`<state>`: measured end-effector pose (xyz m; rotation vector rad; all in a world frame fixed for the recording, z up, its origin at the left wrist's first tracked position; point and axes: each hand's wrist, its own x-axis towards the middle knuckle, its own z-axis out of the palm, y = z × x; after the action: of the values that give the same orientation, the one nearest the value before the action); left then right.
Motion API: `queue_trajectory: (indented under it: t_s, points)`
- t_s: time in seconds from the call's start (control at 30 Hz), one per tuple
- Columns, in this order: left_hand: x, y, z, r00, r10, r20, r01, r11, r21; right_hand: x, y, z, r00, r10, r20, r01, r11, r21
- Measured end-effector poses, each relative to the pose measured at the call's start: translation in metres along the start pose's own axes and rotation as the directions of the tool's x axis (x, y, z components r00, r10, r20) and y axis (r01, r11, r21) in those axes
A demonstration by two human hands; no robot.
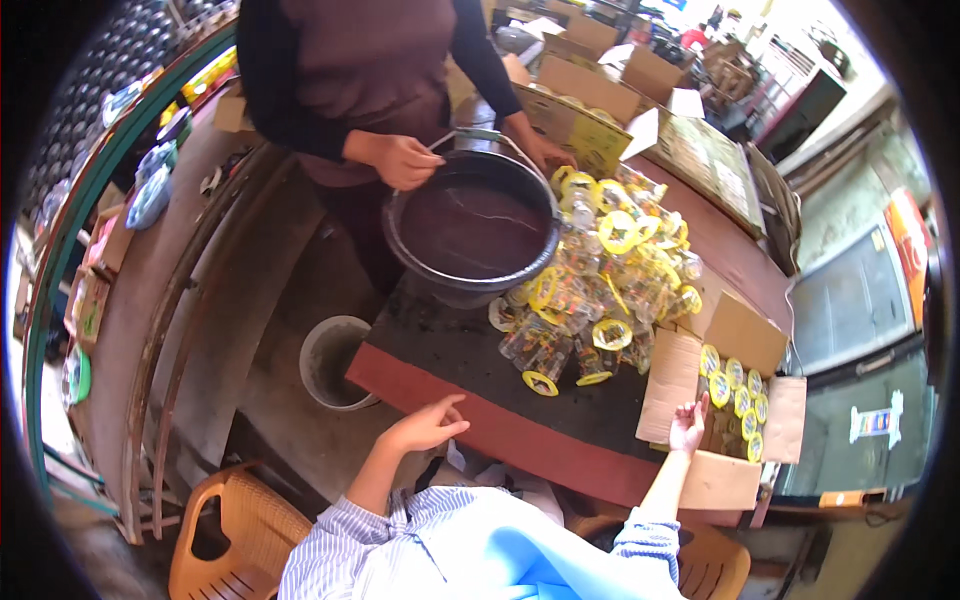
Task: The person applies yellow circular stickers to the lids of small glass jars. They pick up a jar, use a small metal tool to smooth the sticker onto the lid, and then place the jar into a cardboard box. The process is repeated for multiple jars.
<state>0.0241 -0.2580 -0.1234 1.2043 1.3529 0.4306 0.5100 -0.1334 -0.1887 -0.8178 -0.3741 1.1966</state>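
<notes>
My left hand (428, 422) is held above the red front edge of the table (480, 425), its fingers loosely stretched out and nothing in them. At the near left side of an opened cardboard carton (672, 385), my right hand (688, 426) is palm up with a finger raised; I see nothing in it. Rows of clear cups with yellow-rimmed lids (742, 400) stand inside that carton. A large heap of similar clear plastic cups (600, 280), with small colourful contents, lies on the dark tabletop, some tipped over.
Across the table a person (375, 90) holds the handle of a big black bucket (470, 225) at the table's edge. A pale bucket (335, 365) stands on the floor. Orange chairs (240, 530) flank me. More cartons (580, 105) stand at the back; a glass-topped cabinet (850, 290) is at right.
</notes>
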Motion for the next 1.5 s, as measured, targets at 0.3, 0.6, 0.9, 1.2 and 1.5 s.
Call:
queue_trajectory:
  t_s: [0.3, 0.6, 0.9, 1.2, 1.5]
  points:
    - [0.068, 0.089, 0.068, 0.927, 0.357, 0.118, -0.375, 0.867, 0.329, -0.022, -0.061, -0.034, 0.987, -0.16, -0.03, 0.155, 0.982, -0.11]
    - [0.15, 0.205, 0.226, 0.725, 0.675, 0.137, -0.673, 0.653, 0.346, -0.037, -0.138, -0.099, 0.881, -0.403, -0.248, 0.279, 0.866, -0.414]
    - [0.186, 0.248, 0.329, 0.72, 0.628, 0.296, -0.693, 0.624, 0.361, -0.02, -0.191, -0.16, 0.871, -0.343, -0.353, 0.317, 0.939, -0.13]
    - [0.238, 0.277, 0.406, 0.683, 0.622, 0.382, -0.725, 0.518, 0.454, 0.005, -0.201, -0.184, 0.9, -0.275, -0.339, 0.264, 0.961, -0.081]
    - [0.3, 0.303, 0.506, 0.459, 0.637, 0.619, -0.783, -0.04, 0.621, 0.013, -0.186, -0.207, 0.934, -0.254, -0.251, 0.294, 0.947, 0.134]
